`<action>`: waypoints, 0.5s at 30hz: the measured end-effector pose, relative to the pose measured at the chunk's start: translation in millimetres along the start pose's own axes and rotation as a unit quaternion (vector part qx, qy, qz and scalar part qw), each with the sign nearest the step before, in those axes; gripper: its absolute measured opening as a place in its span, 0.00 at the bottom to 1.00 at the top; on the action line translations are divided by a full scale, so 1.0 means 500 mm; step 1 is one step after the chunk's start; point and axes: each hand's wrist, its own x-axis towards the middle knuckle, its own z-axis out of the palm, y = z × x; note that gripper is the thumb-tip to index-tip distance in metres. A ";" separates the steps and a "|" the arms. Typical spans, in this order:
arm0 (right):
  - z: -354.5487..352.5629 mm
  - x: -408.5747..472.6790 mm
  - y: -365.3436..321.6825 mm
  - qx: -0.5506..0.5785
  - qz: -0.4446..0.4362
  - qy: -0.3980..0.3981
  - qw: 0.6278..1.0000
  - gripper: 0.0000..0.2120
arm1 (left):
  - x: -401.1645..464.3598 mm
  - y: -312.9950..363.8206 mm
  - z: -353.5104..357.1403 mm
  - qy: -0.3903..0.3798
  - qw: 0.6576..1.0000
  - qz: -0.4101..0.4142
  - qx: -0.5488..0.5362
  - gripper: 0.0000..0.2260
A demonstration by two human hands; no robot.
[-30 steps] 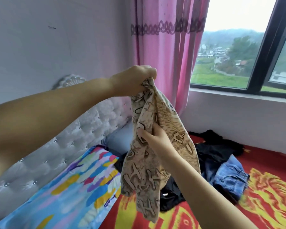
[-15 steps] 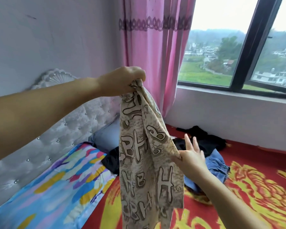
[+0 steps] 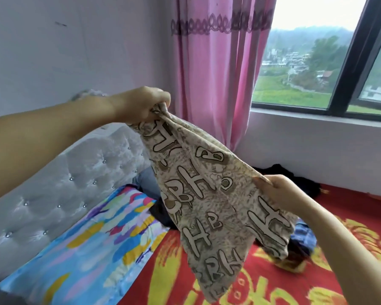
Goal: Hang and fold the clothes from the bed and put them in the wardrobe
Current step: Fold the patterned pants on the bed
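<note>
So both hands are up in the air over the bed point(image 3: 207, 271) holding a beige garment point(image 3: 209, 201) with big outlined B and H letters printed all over it. The left hand point(image 3: 144, 104) has its fingers curled tight round a bunched end of the fabric, up high near the pink curtain point(image 3: 216, 69). The right hand point(image 3: 280, 192) pinches another edge lower down and off to the right, so the cloth is stretched on a slant between the two and the rest hangs loose, not touching the red-and-yellow bedspread.

The hanging cloth blocks a good part of what's behind it. Peeking out past its right edge is a blue denim piece point(image 3: 304, 236) on the bedspread, and further back toward the wall-side edge of the bed lies a pile of black clothes point(image 3: 295, 179). More dark fabric point(image 3: 161, 214) shows to the left of the garment, just beside the colourful pillow point(image 3: 92, 245) at the head end. A grey tufted headboard point(image 3: 59, 188) runs behind that pillow. The window point(image 3: 317, 62) is off right.
</note>
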 end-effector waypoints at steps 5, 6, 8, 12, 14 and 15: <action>-0.047 -0.047 -0.025 0.121 0.016 -0.039 0.992 0.21 | 0.037 -0.018 0.030 0.052 0.996 -0.011 -0.066 0.09; -0.043 -0.056 -0.022 0.134 0.028 -0.066 0.988 0.22 | 0.048 -0.013 0.032 0.063 0.995 -0.005 -0.075 0.08; -0.027 -0.059 -0.003 0.089 0.055 -0.131 0.986 0.30 | 0.065 0.002 0.036 0.082 0.992 0.017 -0.091 0.09; -0.001 -0.051 0.045 -0.016 0.057 -0.128 0.990 0.46 | 0.087 0.028 0.046 0.096 0.989 0.062 -0.095 0.10; 0.016 -0.051 0.054 -0.065 0.037 -0.118 0.990 0.46 | 0.090 0.040 0.047 0.093 0.989 0.081 -0.078 0.10; 0.023 -0.055 0.048 -0.107 0.020 -0.128 0.986 0.41 | 0.089 0.045 0.046 0.086 0.990 0.098 -0.060 0.09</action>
